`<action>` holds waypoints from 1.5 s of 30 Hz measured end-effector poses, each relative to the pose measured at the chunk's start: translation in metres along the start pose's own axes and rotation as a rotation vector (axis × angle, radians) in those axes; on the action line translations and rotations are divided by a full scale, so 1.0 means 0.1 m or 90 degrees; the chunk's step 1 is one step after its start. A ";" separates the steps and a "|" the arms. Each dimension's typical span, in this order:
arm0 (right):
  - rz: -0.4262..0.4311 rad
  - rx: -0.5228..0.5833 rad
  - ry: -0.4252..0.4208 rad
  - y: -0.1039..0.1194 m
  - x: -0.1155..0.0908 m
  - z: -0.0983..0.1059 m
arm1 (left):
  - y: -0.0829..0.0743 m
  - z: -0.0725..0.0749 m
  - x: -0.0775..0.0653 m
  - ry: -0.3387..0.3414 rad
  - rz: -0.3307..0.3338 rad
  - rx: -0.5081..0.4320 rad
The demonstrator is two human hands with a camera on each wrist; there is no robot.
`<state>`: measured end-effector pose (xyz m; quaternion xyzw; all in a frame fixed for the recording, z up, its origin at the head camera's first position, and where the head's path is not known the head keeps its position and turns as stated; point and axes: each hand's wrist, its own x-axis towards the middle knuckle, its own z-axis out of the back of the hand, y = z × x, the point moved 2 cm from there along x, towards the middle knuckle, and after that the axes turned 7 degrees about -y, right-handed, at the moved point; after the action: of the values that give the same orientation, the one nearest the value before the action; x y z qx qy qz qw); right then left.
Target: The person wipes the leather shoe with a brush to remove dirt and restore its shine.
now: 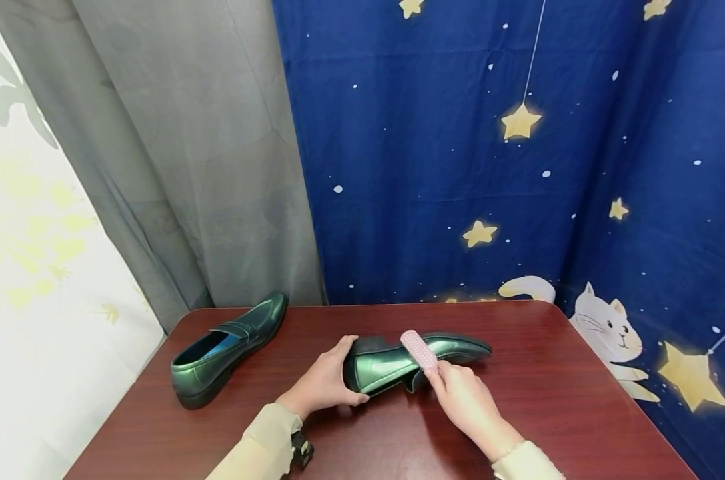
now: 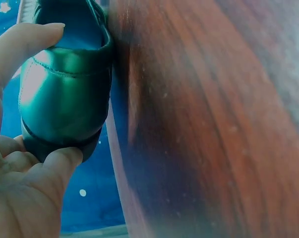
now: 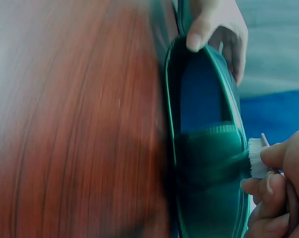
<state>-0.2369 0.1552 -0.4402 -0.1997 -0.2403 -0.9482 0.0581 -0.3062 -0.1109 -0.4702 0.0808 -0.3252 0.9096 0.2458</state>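
A shiny green loafer (image 1: 386,368) lies on its side, toe to the right and opening turned toward me. My left hand (image 1: 321,385) grips its heel; in the left wrist view the thumb lies over the collar of the loafer (image 2: 65,106) and other fingers are under the heel. My right hand (image 1: 469,402) holds a pink brush (image 1: 419,349) by its handle. White bristles of the brush (image 3: 257,157) meet the upper side of the loafer (image 3: 209,193) near its strap, as the right wrist view shows.
The matching green loafer (image 1: 218,357) stands upright at the left of the reddish-brown table (image 1: 548,400), toe pointing to the back. Behind the table hang a grey curtain (image 1: 218,167) and a blue starry curtain (image 1: 428,147).
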 end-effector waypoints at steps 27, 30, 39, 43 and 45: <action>0.103 -0.037 -0.005 0.53 -0.03 -0.33 | 0.11 -0.07 -0.01 0.035 0.015 -0.031; 0.107 -0.035 0.007 0.58 -0.04 -0.36 | 0.12 -0.07 -0.02 0.033 0.015 -0.031; 0.134 -0.033 0.021 0.69 -0.09 -0.46 | 0.13 -0.08 -0.03 0.029 0.027 -0.040; 0.141 -0.036 0.019 0.71 -0.09 -0.49 | 0.13 -0.08 -0.03 0.027 0.026 -0.044; 0.144 -0.037 0.017 0.71 -0.09 -0.49 | 0.13 -0.08 -0.04 0.027 0.024 -0.044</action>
<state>-0.2308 0.0699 -0.4525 -0.2146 -0.1875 -0.9448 0.1620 -0.3094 -0.1157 -0.4848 0.0468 -0.3529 0.9038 0.2377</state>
